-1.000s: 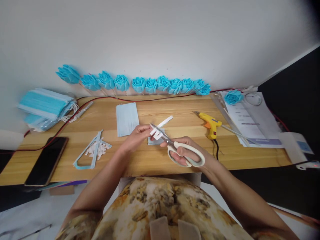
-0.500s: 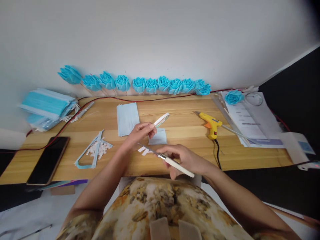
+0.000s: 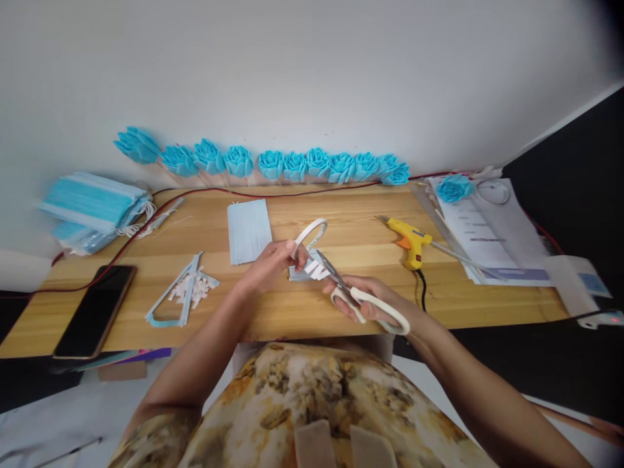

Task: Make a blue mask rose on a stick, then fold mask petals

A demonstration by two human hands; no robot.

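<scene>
My left hand pinches a narrow roll of white tape, its ring tilted up in front of the fingertips. In my right hand is a pair of scissors with white handles, the fingers in the loops. The blades point up and left toward the roll, slightly parted. Several short white strips hang at the blades and look stuck to them. Under the hands lies a small light-blue sheet, partly hidden. Behind my left hand is a larger stack of light-blue sheets.
Blue flowers line the wall. A yellow glue gun lies at right, near papers and a single blue flower. At left are blue masks, a phone and white scraps. A red-black cable crosses the table.
My right hand has turned the scissors; their blades now point up toward the roll, with the strips raised along. The tape ring has tilted to show more of its opening.
</scene>
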